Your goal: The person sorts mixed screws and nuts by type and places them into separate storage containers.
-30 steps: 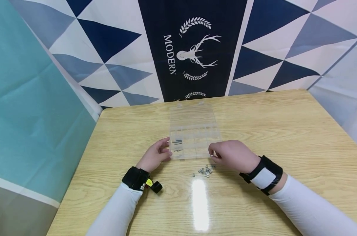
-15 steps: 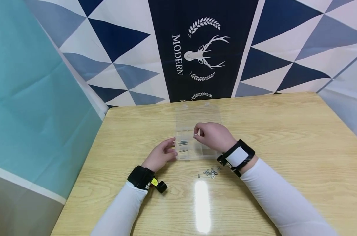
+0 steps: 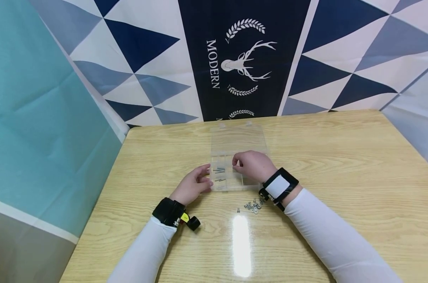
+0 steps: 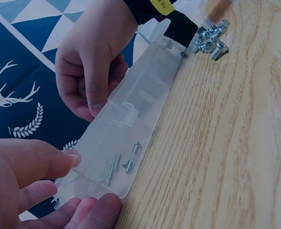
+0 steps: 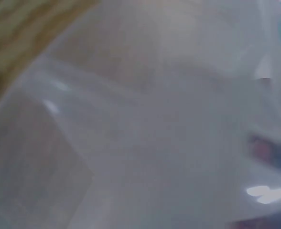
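Observation:
A clear plastic compartment box (image 3: 235, 181) lies on the table with its lid (image 3: 238, 137) folded back. My left hand (image 3: 192, 182) grips the box's left end, thumb and fingers at its corner. Several small screws (image 4: 129, 165) lie in the left compartments. My right hand (image 3: 253, 165) is over the middle of the box, thumb and index fingertip together and reaching down into a compartment. Whether a small part is between those fingertips I cannot tell; the box wall hides them in the left wrist view. Blurred clear plastic (image 5: 169, 143) fills the right wrist view.
A loose pile of screws, nuts and washers (image 3: 254, 207) lies in front of the box, under the right wrist. One screw (image 3: 238, 210) lies apart to its left. A patterned cloth backdrop (image 3: 146, 59) stands along the table's (image 3: 323, 165) back edge.
My right hand has moved left from the box's right front corner to its middle, carrying a small pale part, then dipped slightly lower. My left hand stays at the left end.

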The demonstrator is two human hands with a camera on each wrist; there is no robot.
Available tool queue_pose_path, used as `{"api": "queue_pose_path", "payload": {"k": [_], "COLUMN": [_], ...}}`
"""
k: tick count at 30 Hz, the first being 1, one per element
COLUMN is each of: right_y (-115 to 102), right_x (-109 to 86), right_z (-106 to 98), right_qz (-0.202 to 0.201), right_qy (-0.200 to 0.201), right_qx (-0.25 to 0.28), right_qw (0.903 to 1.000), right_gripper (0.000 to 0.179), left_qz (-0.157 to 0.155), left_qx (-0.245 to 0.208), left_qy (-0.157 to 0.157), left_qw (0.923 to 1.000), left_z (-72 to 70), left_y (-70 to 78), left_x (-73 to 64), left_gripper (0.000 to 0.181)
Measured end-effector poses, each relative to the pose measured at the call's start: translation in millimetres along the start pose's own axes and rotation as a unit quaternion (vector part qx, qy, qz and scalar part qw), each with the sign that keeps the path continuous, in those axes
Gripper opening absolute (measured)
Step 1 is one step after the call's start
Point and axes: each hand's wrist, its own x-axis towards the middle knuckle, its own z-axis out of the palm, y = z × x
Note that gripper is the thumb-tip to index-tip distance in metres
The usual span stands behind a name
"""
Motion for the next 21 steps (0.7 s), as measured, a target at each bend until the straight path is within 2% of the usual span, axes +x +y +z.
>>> {"api": "queue_pose_path", "payload": {"k": [6, 10, 14, 21], "right_y": [0, -2, -4, -7], "right_x": [-1.0, -9.0, -22.1, -55.6], "right_z": [1, -3, -10, -16], "right_qz": [-0.003, -0.011, -0.033, -0.088], "right_qy": [0.001, 0.004, 0.003, -0.002], "right_qx": [0.001, 0.006, 0.002, -0.012], "right_qw": [1.0, 0.9999, 0.9995, 0.9961], "right_gripper": [0.007, 0.007, 0.007, 0.006], "left_qz": [0.006, 0.015, 0.014, 0.012], "left_qx": [0.002, 0.007, 0.013, 0.029], "left_qy": [-0.001, -0.001, -0.002, -0.001], "left_qw": [1.0, 0.9999, 0.9998, 0.9995], "left_z": [-0.7, 0.6, 0.5, 0.1], "left_y": [1.1, 2.2, 1.3, 0.6], "left_x": [-1.2, -1.8, -0.9, -1.2], "left_gripper": [0.061, 0.061, 0.062, 0.061]}}
